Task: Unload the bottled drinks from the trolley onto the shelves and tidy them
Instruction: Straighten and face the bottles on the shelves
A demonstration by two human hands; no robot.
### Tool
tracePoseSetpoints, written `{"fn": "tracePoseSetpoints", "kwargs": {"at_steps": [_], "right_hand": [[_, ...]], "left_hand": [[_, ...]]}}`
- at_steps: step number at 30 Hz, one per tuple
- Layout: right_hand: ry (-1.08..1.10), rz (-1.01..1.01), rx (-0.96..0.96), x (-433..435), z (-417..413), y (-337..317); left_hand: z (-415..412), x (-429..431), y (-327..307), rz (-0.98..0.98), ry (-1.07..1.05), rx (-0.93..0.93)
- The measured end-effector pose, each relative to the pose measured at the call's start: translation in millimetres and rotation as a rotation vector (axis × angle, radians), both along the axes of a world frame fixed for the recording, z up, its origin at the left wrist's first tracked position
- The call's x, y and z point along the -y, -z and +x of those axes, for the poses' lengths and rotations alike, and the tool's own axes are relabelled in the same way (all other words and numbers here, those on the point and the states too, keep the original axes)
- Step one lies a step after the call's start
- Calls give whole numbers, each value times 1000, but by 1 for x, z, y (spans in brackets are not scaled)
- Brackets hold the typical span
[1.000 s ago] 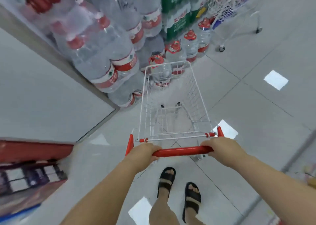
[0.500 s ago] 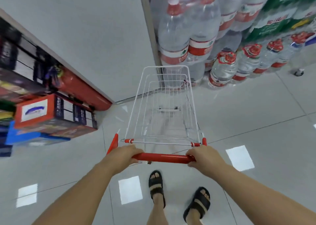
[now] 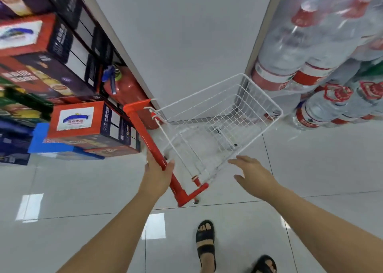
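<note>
Trolley [image 3: 251, 109]: wire basket holds no bottles; likely light and quick to swivel. Steer by the red handle bar [image 3: 145, 136].
L hand [image 3: 157, 174]: fingers and thumb wrapped round the bar near its mid-length.
R hand [image 3: 253, 174]: fingers spread, holding nothing, just beside the basket's near-right rim.
Stock: shrink-wrapped water bottle packs [image 3: 306, 51] stacked beyond the basket's far-right corner, w/ red-capped jugs [image 3: 325, 107] on the floor below.
Packs prob. heavy, film slick: lift from under the base, both hands.
</note>
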State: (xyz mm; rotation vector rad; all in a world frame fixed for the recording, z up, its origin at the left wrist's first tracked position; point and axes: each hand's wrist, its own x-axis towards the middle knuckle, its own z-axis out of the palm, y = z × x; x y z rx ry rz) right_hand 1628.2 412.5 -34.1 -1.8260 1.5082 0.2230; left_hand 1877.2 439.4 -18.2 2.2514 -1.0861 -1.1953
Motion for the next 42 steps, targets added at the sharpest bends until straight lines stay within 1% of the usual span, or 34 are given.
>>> {"fn": "tracePoseSetpoints", "kwargs": {"at_steps": [1, 2, 5, 7, 10, 14, 16, 17, 18, 19, 20, 22, 23, 25, 27, 32, 37, 42], "right_hand": [[-38, 40, -72, 13, -3, 6], [-77, 70, -127, 25, -4, 13], [-166, 73, -192, 54, 6, 33], [-173, 38, -182, 65, 21, 44], [-156, 11, -169, 70, 45, 55], [-151, 22, -144, 77, 57, 61], [-148, 72, -110, 81, 53, 54], [-135, 88, -87, 81, 49, 49], [-110, 93, -61, 79, 43, 42], [-70, 89, -31, 74, 36, 33], [-16, 88, 4, 67, 26, 25], [139, 111, 82, 44, 2, 6], [233, 130, 117, 31, -12, -5], [432, 150, 174, 2, -47, -29], [613, 133, 219, -29, -87, -56], [1067, -18, 289, -112, -195, -118], [1398, -206, 311, -216, -284, -168], [1800, -397, 234, -340, -338, -209]], "left_hand": [[-4, -1, 3, 22, -23, -34], [-3, -1, 6, 42, -30, -10], [24, 15, 13, -2, -4, 166], [47, 31, 18, -43, 26, 265], [77, 62, 20, -56, 96, 347], [97, 84, 23, 9, 146, 402], [93, 79, 24, 78, 202, 486], [87, 74, 21, 89, 253, 580], [77, 70, 17, 72, 310, 673], [63, 66, 10, 31, 364, 721], [46, 62, 3, -17, 429, 718], [0, 56, -13, -105, 592, 596], [-24, 53, -21, -137, 664, 487], [-78, 49, -37, -142, 780, 270], [-136, 43, -55, -146, 865, 143], [-294, 8, -104, -219, 1148, -28], [-443, -65, -147, -258, 1461, -195], [-557, -168, -189, -307, 1918, -303]]}}
